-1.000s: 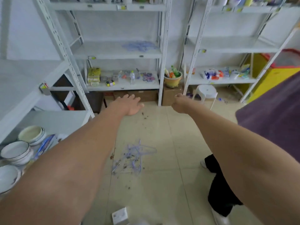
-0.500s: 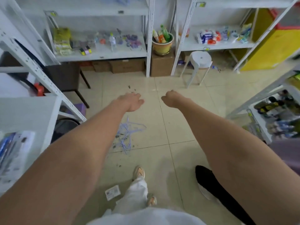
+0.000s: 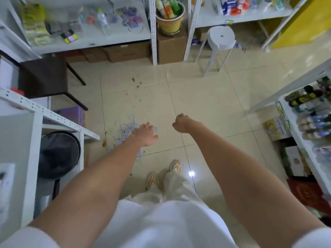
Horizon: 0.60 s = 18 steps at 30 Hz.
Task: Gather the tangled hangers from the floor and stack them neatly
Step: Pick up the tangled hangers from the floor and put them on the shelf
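A tangle of thin pale-purple wire hangers (image 3: 126, 130) lies on the beige tiled floor, left of centre. My left hand (image 3: 146, 134) hangs over the tangle's right part with loose fingers and holds nothing; it hides some of the hangers, and I cannot tell if it touches them. My right hand (image 3: 181, 123) is curled into a fist to the right of the tangle, apart from it, with nothing in it. Both arms reach forward and down.
White metal shelving stands on the left (image 3: 53, 116), at the back (image 3: 89, 42) and on the right (image 3: 304, 140). A dark chair (image 3: 46, 77), a black round bin (image 3: 57, 154) and a white stool (image 3: 221, 38) border the floor. My feet (image 3: 162, 174) stand just behind the tangle.
The view has tipped down towards the floor. Both hands have dropped; my left hand now hangs over the hangers, which lie nearer to my feet.
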Motion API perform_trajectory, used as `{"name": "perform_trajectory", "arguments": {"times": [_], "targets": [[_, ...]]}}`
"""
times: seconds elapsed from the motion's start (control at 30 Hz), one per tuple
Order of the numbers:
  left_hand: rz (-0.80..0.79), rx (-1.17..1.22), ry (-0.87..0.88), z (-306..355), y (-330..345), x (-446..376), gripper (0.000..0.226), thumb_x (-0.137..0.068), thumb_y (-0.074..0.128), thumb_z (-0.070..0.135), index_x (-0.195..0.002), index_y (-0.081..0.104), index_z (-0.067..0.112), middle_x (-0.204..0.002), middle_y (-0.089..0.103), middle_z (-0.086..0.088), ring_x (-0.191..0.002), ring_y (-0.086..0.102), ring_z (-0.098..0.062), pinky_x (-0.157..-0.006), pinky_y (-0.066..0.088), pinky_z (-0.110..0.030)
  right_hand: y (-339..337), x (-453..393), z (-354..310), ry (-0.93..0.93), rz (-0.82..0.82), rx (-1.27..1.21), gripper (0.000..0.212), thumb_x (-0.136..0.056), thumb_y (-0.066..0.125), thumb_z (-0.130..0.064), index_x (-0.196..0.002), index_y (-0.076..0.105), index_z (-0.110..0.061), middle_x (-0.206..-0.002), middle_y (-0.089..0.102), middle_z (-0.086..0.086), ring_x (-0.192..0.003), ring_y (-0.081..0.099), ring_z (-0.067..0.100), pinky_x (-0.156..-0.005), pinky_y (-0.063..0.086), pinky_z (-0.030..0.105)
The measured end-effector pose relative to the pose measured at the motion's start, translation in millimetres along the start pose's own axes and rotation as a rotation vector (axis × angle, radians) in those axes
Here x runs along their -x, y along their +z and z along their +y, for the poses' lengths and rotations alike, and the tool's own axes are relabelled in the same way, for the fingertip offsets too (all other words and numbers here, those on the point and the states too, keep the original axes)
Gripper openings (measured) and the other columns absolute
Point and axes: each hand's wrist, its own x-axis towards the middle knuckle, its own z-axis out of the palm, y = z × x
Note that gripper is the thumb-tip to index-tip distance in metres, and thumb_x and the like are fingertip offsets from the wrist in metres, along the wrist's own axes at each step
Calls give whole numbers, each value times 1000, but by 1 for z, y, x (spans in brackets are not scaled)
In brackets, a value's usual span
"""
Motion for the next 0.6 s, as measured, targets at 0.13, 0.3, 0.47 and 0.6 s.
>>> {"name": "perform_trajectory", "arguments": {"times": [0.13,0.3,0.47,0.6], "targets": [[-36,23,0,13,-6,-18,74,-106,37,48,-165,15,9,-175,1,-7,-161,9,-24,-125,24,-47,-13,-22,21,-30,-20,-32,58,-107,32,-28,-153,28,7,-162,22,22,-147,31,40,-119,30,55],[-34,69,28,45,-20,-53,67,-108,38,41,-159,26,-1,-173,12,-9,-158,18,-25,-123,28,-48,-24,-53,41,-49,-160,21,58,-107,34,-37,-154,36,-4,-163,30,17,-149,33,36,-119,31,51],[-84,28,52,50,-32,-87,71,-106,42,42,-160,25,0,-175,6,-9,-159,17,-26,-122,31,-50,-34,-82,49,-54,-303,43,59,-108,34,-41,-157,35,-8,-166,30,13,-151,33,34,-121,30,48],[-108,-25,36,34,-59,-124,62,-107,33,35,-162,22,5,-174,4,-11,-159,14,-28,-122,29,-52,-51,-115,62,-31,-246,-34,58,-108,34,-32,-161,27,-8,-165,26,17,-152,27,37,-122,28,51]]}}
